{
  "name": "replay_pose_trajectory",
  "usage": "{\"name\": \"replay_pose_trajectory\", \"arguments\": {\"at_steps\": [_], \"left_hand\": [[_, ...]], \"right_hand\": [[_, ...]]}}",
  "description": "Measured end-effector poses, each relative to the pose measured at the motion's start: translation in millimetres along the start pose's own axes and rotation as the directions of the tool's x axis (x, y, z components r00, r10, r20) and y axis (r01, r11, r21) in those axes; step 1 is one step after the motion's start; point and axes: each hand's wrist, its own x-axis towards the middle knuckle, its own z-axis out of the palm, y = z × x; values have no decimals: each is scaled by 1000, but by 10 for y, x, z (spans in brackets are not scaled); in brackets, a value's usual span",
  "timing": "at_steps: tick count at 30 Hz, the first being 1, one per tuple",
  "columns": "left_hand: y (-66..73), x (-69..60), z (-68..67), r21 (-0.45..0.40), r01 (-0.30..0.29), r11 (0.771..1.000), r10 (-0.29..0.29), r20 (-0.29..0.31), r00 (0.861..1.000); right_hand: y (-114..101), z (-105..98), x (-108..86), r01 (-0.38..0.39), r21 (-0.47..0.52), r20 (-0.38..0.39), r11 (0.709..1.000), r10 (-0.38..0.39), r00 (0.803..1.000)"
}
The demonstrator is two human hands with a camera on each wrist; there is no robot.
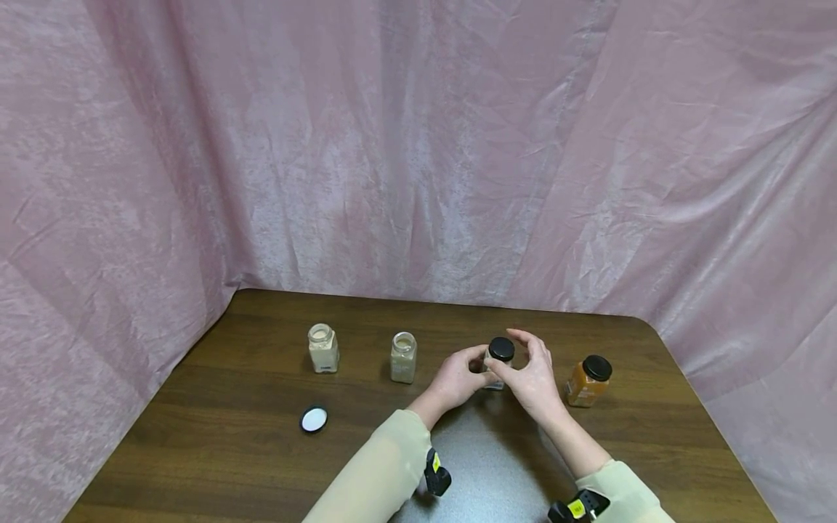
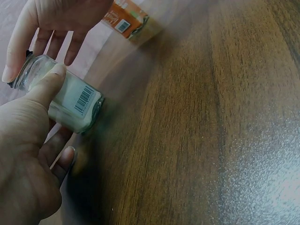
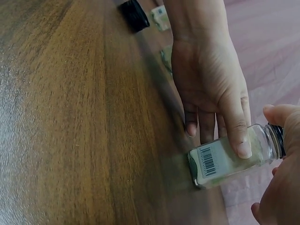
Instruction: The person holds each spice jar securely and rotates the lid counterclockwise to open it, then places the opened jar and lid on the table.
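In the head view, my left hand (image 1: 455, 378) grips the body of a square glass jar (image 1: 495, 382), its thumb lying across the front. A black screw lid (image 1: 501, 349) sits on that jar's mouth. My right hand (image 1: 532, 378) curves its thumb and fingers round the lid, thumb on the near side. The right wrist view shows the jar (image 3: 225, 161) with a barcode label and pale contents, with the left thumb pressed to its side. In the left wrist view the right hand (image 2: 65, 18) reaches the neck; its lid contact is partly hidden.
Two lidless glass jars, one with cream powder (image 1: 323, 350) and one with greenish powder (image 1: 403, 359), stand to the left. A loose black lid (image 1: 314, 420) lies white side up nearby. Right of the hands stands a lidded orange spice jar (image 1: 588, 381). Pink curtains (image 1: 418, 160) hang behind the wooden table (image 1: 216, 436).
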Motion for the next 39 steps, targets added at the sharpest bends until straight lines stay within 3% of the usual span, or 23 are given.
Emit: {"name": "replay_pose_trajectory", "arguments": {"at_steps": [17, 27, 39], "left_hand": [[-19, 7, 4, 24, 20, 1000, -20, 0, 1000], [-17, 15, 4, 18, 14, 1000, -14, 2, 1000], [-1, 1, -3, 16, 27, 999, -27, 1, 1000]], "right_hand": [[13, 31, -13, -57, -51, -62, 997, 53, 997], [-9, 10, -12, -34, -65, -71, 997, 29, 997], [-14, 10, -17, 12, -7, -54, 1000, -12, 998]]}}
